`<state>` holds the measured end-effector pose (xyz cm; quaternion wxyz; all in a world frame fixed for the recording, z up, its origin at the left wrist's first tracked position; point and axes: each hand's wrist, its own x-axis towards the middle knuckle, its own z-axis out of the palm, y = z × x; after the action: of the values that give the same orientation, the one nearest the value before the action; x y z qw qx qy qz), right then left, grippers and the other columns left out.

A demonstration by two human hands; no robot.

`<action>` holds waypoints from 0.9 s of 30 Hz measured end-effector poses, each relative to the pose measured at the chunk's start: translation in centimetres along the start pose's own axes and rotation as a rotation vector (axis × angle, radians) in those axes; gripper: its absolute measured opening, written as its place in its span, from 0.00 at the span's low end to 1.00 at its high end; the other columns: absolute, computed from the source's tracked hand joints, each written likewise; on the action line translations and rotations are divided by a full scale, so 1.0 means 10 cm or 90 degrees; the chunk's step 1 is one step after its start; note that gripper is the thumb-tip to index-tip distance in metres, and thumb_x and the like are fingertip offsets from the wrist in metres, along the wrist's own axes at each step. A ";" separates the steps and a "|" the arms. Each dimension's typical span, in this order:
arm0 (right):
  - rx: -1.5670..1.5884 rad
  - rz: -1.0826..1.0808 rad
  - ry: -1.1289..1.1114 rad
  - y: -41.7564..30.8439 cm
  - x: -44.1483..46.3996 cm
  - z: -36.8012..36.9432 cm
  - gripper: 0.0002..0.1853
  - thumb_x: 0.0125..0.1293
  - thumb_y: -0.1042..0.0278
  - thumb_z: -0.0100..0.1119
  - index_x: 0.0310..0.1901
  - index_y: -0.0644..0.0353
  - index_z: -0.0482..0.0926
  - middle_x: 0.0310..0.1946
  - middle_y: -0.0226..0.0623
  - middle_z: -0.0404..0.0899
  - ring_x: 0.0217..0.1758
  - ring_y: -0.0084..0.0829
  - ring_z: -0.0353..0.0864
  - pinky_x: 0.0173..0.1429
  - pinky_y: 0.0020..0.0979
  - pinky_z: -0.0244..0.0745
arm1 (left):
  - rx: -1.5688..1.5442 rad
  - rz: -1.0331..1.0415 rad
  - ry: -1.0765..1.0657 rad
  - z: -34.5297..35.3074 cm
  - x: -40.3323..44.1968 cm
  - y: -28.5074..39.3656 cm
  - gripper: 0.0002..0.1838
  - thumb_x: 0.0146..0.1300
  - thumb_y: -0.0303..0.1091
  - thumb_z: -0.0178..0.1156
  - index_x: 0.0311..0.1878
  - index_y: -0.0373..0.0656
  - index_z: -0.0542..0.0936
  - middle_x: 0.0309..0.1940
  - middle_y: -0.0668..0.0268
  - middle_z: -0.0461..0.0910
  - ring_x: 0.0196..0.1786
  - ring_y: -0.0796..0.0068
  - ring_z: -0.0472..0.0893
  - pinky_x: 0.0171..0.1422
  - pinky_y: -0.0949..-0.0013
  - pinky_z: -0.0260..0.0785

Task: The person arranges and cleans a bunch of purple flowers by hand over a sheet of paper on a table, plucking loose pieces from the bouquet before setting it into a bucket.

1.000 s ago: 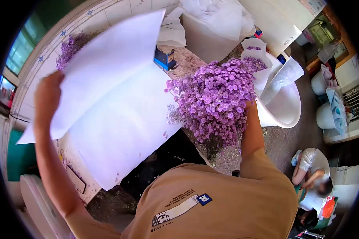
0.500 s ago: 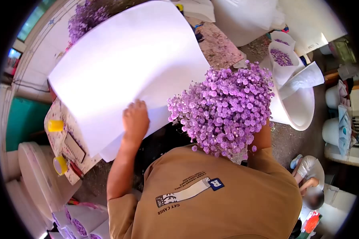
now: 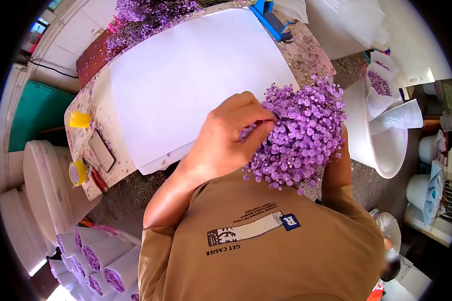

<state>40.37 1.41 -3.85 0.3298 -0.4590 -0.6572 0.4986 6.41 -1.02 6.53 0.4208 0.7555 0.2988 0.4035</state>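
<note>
A full bunch of purple flowers [image 3: 306, 133] is in front of my chest, right of centre. My right hand holds it from behind and below; the blossoms hide its fingers, and only the wrist and forearm show. My left hand [image 3: 236, 135] is at the bunch's left edge, thumb and fingertips pinched together by the blossoms; whatever lies between them is too small to name. Large white paper sheets [image 3: 196, 80] lie flat on the table [image 3: 83, 160], just beyond my left hand.
Loose purple flowers [image 3: 145, 20] lie at the table's far left. A blue tool [image 3: 271, 20] is at its far edge. Yellow rolls [image 3: 79, 119], a phone-like object [image 3: 101, 150] and red-handled cutters [image 3: 98, 179] lie left. Wrapped bunches [image 3: 98, 261], a white tub [image 3: 391, 150] and a person [image 3: 389, 241] are around.
The raised white sheet has come down flat on the table. My left hand has let go of it and moved right to the flowers, its fingers now pinched. The bunch remains in my right hand.
</note>
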 end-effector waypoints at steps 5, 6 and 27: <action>0.008 0.003 -0.010 0.05 -0.04 0.03 0.46 0.35 0.62 0.83 0.63 0.60 0.78 0.63 0.38 0.80 0.66 0.40 0.76 0.75 0.41 0.64 | 0.053 -0.049 0.039 0.11 0.07 -0.10 0.05 0.61 0.21 0.65 0.41 0.36 0.84 0.33 0.60 0.79 0.37 0.64 0.80 0.41 0.64 0.72; 0.013 0.002 -0.013 0.04 -0.04 0.02 0.46 0.35 0.62 0.83 0.63 0.60 0.78 0.63 0.38 0.80 0.66 0.40 0.76 0.75 0.41 0.64 | 0.066 -0.067 0.055 0.12 0.09 -0.12 0.05 0.60 0.22 0.66 0.39 0.36 0.84 0.33 0.58 0.79 0.38 0.57 0.80 0.42 0.60 0.73; 0.030 0.004 -0.038 0.09 -0.02 0.07 0.44 0.37 0.61 0.82 0.63 0.61 0.78 0.63 0.39 0.79 0.66 0.40 0.75 0.75 0.41 0.65 | 0.135 0.014 0.117 0.22 0.04 -0.16 0.08 0.52 0.20 0.68 0.37 0.37 0.84 0.35 0.58 0.77 0.41 0.54 0.79 0.45 0.56 0.74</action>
<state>40.05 1.05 -4.96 0.3196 -0.4380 -0.6533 0.5284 8.35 -0.84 4.50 0.3054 0.7587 0.3688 0.4417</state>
